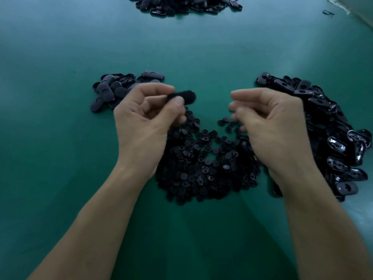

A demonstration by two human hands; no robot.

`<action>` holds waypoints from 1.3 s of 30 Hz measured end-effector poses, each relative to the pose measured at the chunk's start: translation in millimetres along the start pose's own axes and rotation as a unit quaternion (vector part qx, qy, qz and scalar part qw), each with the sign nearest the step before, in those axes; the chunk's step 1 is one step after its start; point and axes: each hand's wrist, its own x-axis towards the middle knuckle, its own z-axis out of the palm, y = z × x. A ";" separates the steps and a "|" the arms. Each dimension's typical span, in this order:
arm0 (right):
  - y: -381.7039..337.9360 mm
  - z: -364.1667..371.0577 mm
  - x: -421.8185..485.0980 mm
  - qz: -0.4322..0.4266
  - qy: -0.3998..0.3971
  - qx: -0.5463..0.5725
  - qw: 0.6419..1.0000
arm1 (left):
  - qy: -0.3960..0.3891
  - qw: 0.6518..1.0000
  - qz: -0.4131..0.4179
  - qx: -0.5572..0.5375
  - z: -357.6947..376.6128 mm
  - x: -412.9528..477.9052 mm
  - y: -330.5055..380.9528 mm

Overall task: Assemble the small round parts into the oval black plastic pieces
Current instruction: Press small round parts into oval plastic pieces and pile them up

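My left hand point(145, 118) pinches one oval black piece point(184, 97) between thumb and fingers, held above the green table. Its image is blurred. My right hand point(270, 122) hovers to the right with fingers curled and nothing visible in them; the fingertips are blurred. Below and between both hands lies a heap of small round black parts point(203, 162). A large pile of oval black pieces point(327, 126) stretches along the right, partly behind my right hand. A smaller pile of matte oval pieces point(119, 87) sits at the left, behind my left hand.
Another heap of black oval pieces point(185, 5) lies at the far edge of the green table point(60, 138). A small dark loop point(328, 13) lies at the far right near a pale sheet at the corner.
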 end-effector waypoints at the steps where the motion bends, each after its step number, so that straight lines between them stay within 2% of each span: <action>1: 3.7 -3.6 1.8 0.003 0.033 -0.047 0.998 | 0.016 1.000 -0.009 -0.025 -1.2 1.8 0.3; 3: 7.9 -9.7 3.9 0.004 0.078 -0.134 0.988 | 0.051 0.995 -0.033 -0.073 -2.9 5.7 1.1; 5: 9.5 -13.0 7.4 0.005 0.081 -0.193 0.978 | 0.081 0.989 -0.054 -0.113 -2.4 8.3 1.4; 9: 10.3 -13.4 17.2 0.033 -0.005 -0.265 0.964 | 0.114 0.983 -0.075 -0.123 0.6 9.1 2.2; 12: 11.1 -13.7 19.2 0.041 -0.028 -0.279 0.959 | 0.116 0.986 -0.082 -0.089 0.4 8.2 2.9; 19: 8.4 -14.5 19.4 0.065 -0.050 -0.248 0.965 | 0.077 0.995 -0.062 0.007 1.6 5.9 3.9; 27: 2.2 -10.6 22.6 0.116 -0.088 -0.236 0.961 | 0.008 0.996 0.008 0.086 2.3 1.9 2.0; 34: 0.3 -7.2 19.5 0.070 -0.043 -0.171 0.982 | -0.039 0.994 0.030 0.102 1.5 0.1 1.4; 37: -7.2 -5.5 15.7 0.040 -0.028 -0.083 0.995 | -0.078 0.991 0.040 0.098 2.2 -1.8 3.6; 39: -15.4 -4.1 13.4 0.018 -0.053 -0.027 0.998 | -0.098 0.990 0.037 0.090 3.2 -3.0 5.1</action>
